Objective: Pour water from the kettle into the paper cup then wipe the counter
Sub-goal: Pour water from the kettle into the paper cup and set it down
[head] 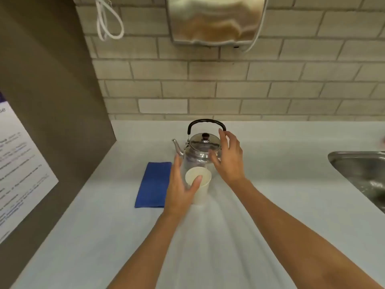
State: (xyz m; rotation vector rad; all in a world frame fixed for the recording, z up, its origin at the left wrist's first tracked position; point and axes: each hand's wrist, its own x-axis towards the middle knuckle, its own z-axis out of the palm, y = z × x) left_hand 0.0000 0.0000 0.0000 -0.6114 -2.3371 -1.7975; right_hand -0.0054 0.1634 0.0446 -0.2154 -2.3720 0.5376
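Note:
A shiny steel kettle with a black arched handle and a spout pointing left stands near the back of the white counter. In front of it a white paper cup stands upright. My left hand is at the cup's left side, thumb across its rim, fingers spread beside it; a firm grip is not evident. My right hand hovers open beside the kettle's right side, fingers apart, holding nothing. A folded blue cloth lies flat to the left of the cup.
A steel sink is set into the counter at the right. A brown side panel with a printed notice walls off the left. On the tiled back wall hang a metal dispenser and a white cord.

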